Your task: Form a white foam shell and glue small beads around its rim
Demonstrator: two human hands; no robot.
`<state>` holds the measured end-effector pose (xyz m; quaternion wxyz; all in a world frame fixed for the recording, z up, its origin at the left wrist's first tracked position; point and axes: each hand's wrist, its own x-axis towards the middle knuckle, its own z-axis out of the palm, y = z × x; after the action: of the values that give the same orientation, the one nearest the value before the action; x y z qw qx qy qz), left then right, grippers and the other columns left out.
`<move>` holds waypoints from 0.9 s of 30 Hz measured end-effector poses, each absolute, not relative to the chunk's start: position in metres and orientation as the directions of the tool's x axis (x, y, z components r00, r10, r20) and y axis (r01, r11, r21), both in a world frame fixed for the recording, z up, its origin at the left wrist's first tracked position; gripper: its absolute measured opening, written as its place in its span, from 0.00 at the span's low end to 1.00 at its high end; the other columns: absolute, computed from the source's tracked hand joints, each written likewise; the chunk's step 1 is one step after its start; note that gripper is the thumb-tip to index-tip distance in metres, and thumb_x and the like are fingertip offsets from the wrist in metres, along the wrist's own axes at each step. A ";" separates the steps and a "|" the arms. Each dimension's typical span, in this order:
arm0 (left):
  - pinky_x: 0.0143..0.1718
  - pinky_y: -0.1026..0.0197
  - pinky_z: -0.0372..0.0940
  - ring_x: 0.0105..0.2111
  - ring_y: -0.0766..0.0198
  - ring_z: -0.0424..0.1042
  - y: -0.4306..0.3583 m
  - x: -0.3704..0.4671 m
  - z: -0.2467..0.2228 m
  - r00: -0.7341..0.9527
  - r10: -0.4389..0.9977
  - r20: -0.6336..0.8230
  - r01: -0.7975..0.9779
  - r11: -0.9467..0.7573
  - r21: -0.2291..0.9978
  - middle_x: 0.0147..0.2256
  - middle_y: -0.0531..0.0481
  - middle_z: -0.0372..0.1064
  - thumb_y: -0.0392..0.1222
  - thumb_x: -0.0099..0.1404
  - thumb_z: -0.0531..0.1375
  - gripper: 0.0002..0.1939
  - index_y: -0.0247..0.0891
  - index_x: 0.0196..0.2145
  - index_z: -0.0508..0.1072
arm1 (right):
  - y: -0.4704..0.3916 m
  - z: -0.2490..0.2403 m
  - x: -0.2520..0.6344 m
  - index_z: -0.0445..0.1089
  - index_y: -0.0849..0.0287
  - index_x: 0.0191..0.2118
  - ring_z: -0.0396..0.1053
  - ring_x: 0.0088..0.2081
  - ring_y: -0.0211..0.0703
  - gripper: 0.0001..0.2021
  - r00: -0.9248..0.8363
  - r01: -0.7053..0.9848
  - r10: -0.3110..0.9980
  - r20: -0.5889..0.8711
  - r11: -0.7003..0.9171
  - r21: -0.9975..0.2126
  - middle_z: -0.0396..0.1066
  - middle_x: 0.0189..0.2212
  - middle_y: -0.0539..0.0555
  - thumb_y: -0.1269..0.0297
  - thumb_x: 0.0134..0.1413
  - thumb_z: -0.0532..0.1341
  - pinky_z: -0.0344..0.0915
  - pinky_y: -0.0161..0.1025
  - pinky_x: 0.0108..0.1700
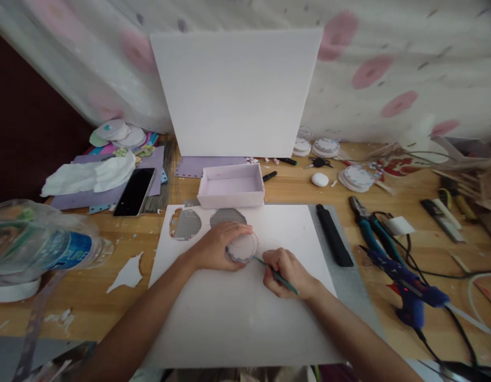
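My left hand (218, 247) curves its fingers and thumb around a round, pale disc (244, 248) with a patterned edge, pressing it on a white sheet (241, 318). Between the closed fingers of my right hand (288, 271) is a slim dark green pencil-like tool (287, 284), whose tip meets the disc's right edge; whether it is a pencil or a blade I cannot tell. Above my left hand the sheet has two rounded cut-out holes, and a grey mat (354, 297) shows through them.
Behind the sheet stand a pale pink open box (232, 199) and a white board (237, 95). To the right lie a black case (335, 236), pliers (367, 225) and a blue glue gun (408, 289) with its red light lit. At left are a phone (134, 192) and a plastic bottle (76, 250).
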<state>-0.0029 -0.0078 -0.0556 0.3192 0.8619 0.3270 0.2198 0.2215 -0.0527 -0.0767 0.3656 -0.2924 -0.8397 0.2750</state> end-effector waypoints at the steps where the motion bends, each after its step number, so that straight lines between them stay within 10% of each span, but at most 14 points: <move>1: 0.58 0.53 0.54 0.55 0.55 0.63 -0.008 -0.003 -0.056 0.690 0.704 0.170 0.425 -0.584 0.692 0.55 0.47 0.64 0.46 0.50 0.66 0.34 0.42 0.54 0.62 | -0.053 -0.077 0.221 0.44 0.53 0.34 0.42 0.20 0.34 0.16 -0.557 0.291 0.694 0.456 0.678 -0.675 0.45 0.21 0.41 0.78 0.44 0.51 0.44 0.35 0.24; 27: 0.58 0.52 0.55 0.55 0.54 0.62 -0.008 -0.004 -0.054 0.693 0.703 0.157 0.436 -0.583 0.686 0.55 0.47 0.64 0.45 0.51 0.66 0.35 0.43 0.55 0.61 | -0.054 -0.075 0.221 0.42 0.52 0.33 0.44 0.21 0.35 0.17 -0.579 0.278 0.703 0.413 0.647 -0.710 0.45 0.22 0.42 0.78 0.45 0.51 0.44 0.36 0.24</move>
<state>-0.0035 -0.0080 -0.0541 0.3164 0.8641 0.3295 0.2115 0.2210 -0.0542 -0.0750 0.3527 -0.2933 -0.8360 0.3012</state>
